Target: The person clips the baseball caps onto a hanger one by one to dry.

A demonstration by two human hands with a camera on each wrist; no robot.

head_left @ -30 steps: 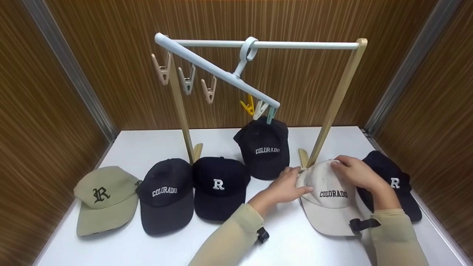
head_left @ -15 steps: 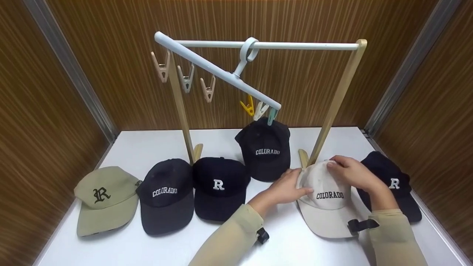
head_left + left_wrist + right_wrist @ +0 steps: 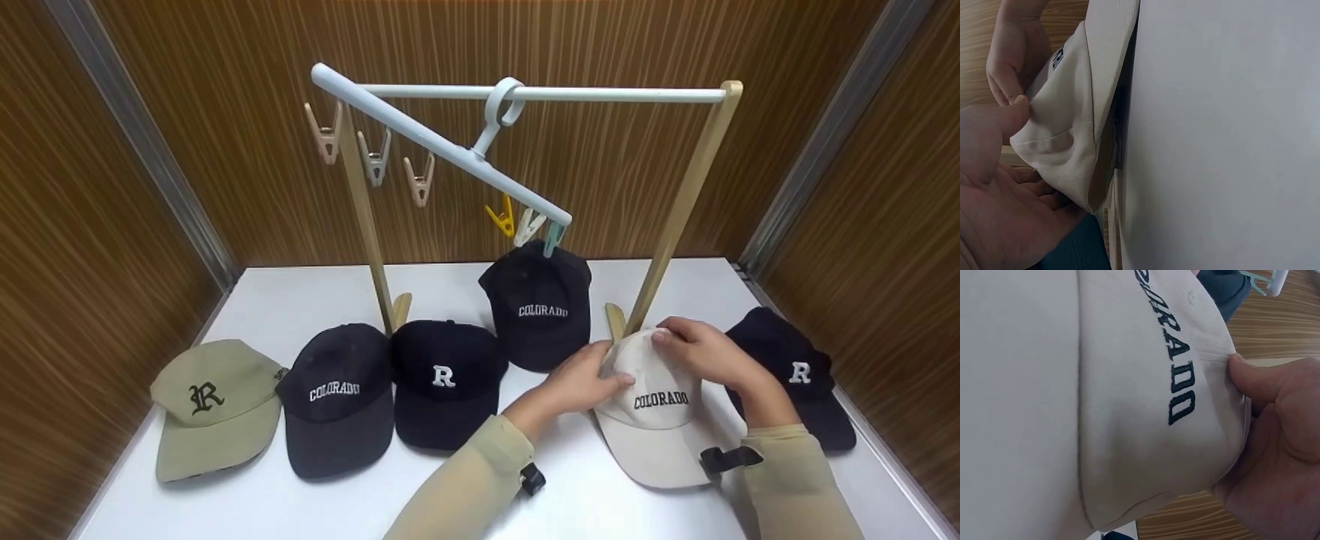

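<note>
A cream baseball cap (image 3: 645,439) with dark COLORADO lettering is held low over the white table at right. My left hand (image 3: 574,381) grips its left side, the thumb (image 3: 1013,117) on the crown and the fingers around the lower edge. My right hand (image 3: 712,356) pinches the top of the crown, its thumb (image 3: 1255,379) on the outside. Behind the hands, a black COLORADO cap (image 3: 544,334) hangs at the mint-green clip (image 3: 554,238) on the low right end of the tilted white clip hanger (image 3: 442,146).
On the left lie an olive cap (image 3: 214,412), a charcoal COLORADO cap (image 3: 337,405) and a navy R cap (image 3: 448,390). Another navy R cap (image 3: 787,375) lies beyond my right hand. The rack's wooden right leg (image 3: 682,210) rises behind the cream cap.
The cream cap has shifted slightly left and toward the front, and the right hand has moved left with it. The hanger sways a little, its right end sinking; the hanging cap drifts along.
</note>
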